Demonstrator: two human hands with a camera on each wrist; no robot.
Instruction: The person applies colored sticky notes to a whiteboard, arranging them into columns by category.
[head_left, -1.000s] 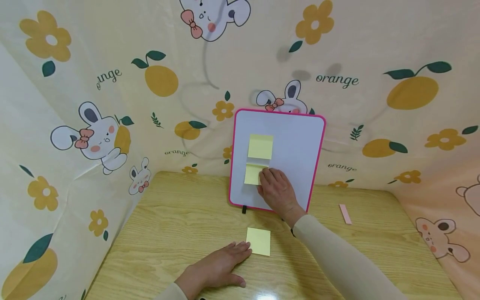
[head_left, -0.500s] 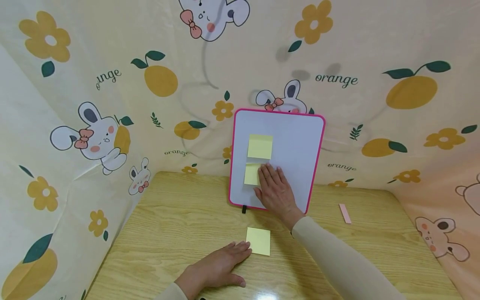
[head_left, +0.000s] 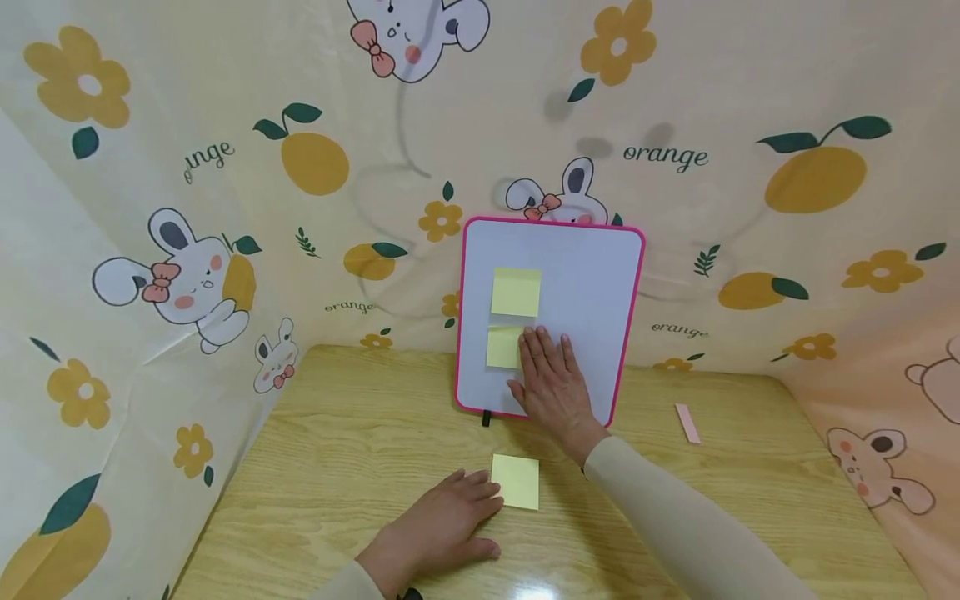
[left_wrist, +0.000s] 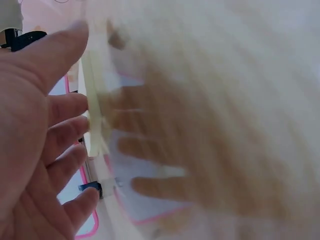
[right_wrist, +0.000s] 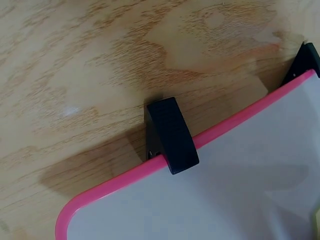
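Head view: your right hand (head_left: 553,383) lies flat against the white rectangular board with a rounded pink frame (head_left: 588,292), fingers straight and a little apart, thumb out to the side, nothing grasped. Its fingertips meet the right-hand edge of the lower yellow square paper note (head_left: 502,347), covering part of it. Directly above, the upper yellow square paper note (head_left: 516,293) is on the same board, a narrow gap between the two. Board leans back slightly on the pale wood-grain table (head_left: 337,467), a short black foot (head_left: 486,418) showing at its bottom edge. Your left hand (head_left: 446,521) rests low in front, palm down, fingers loosely extended, gripping nothing; fingertips at the left edge of a third yellow square paper note (head_left: 517,482), flat on the table. To the right, well apart, a narrow pink paper strip (head_left: 687,423). Behind: cream cloth backdrop printed with rabbits and oranges (head_left: 390,158).

Left wrist view: your fingers and thumb are apart and slightly bent, the third note seen edge-on beside the fingertips; exact contact you cannot tell here. Tabletop reflects fingers and board.

Right wrist view: two black feet clasp the pink frame, a yellow sliver at the lower right margin
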